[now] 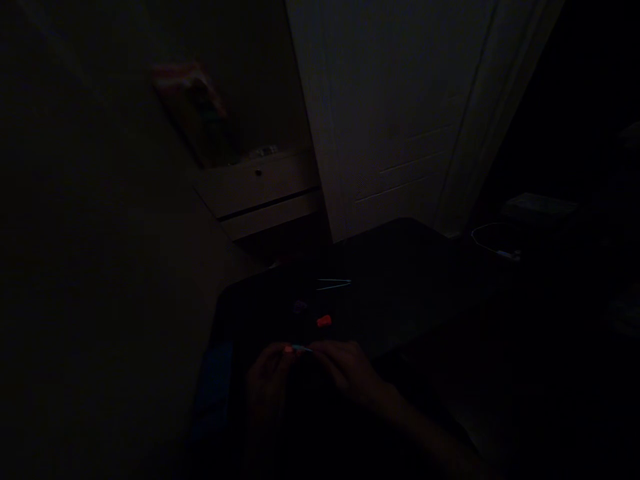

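Observation:
The scene is very dark. My left hand (pixel 267 377) and my right hand (pixel 345 367) meet over a dark table (pixel 400 293), fingertips pinched together on a small pale bluish item (pixel 301 348) that I cannot make out. Just beyond the hands lie a small orange piece (pixel 324 321) and a dim purplish piece (pixel 299 306). Farther back on the table rests a pair of thin metal tweezers (pixel 334 285).
A white door (pixel 400 113) stands behind the table. To its left is a pale drawer unit (pixel 260 190) with a reddish package (pixel 193 107) above it. A white cable (pixel 495 247) lies at the right. A blue object (pixel 215 380) sits at the table's left edge.

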The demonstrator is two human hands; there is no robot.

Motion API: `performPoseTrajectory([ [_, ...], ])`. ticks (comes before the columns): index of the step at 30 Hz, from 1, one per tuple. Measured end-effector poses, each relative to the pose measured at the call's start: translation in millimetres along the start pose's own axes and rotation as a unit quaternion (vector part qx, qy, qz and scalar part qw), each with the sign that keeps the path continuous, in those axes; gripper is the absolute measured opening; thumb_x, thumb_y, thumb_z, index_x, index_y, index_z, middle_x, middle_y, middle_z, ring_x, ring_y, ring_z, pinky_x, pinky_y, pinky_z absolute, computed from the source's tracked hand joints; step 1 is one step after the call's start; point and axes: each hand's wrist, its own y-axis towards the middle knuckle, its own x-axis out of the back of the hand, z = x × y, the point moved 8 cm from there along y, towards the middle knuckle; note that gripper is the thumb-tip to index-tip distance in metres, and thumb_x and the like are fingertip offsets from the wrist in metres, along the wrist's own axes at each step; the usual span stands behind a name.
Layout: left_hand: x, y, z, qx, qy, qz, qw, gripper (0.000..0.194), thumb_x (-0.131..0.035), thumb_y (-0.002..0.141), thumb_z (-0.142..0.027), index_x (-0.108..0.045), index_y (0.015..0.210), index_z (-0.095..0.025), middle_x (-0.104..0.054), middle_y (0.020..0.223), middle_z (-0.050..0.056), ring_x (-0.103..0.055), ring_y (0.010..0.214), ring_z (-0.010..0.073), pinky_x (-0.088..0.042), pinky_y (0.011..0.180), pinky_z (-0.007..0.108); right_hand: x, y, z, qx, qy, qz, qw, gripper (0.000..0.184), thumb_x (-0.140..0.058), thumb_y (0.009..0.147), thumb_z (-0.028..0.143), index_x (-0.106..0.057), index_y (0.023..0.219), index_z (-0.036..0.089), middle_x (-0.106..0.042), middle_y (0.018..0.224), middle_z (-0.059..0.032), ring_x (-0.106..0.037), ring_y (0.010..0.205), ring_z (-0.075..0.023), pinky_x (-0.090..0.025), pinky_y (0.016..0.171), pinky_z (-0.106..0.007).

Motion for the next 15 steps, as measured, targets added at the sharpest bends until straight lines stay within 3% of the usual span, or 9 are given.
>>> performPoseTrajectory([
  [7, 0.3, 3, 10, -0.011, 0.011, 0.027, 1.0, 0.04, -0.092, 0.063, -0.049, -0.078, 0.082, -0.017, -0.081, 0.079, 0.008, -0.078, 0.077, 0.0262, -0.065, 0.072, 0.034, -2, 1, 1, -0.011, 0.008, 0.019, 1.0, 0.03, -0.048, 0.111, 0.031, -0.074, 0.124, 0.025, -0.08, 0.119, -0.0047, -0.078, 0.104, -0.0206, -0.059, 0.091, -0.029],
  [15, -2.9, 1, 4, 0.009, 0.034, 0.027, 0.999, 0.052, -0.09, 0.062, -0.058, -0.083, 0.09, -0.015, -0.084, 0.088, 0.014, -0.08, 0.085, 0.0315, -0.066, 0.077, 0.039, -3, 0, -3, -0.05, -0.04, 0.043, 0.997, 0.033, -0.041, 0.113, 0.033, -0.073, 0.114, 0.023, -0.081, 0.101, -0.0032, -0.077, 0.085, -0.0182, -0.055, 0.078, -0.025],
])
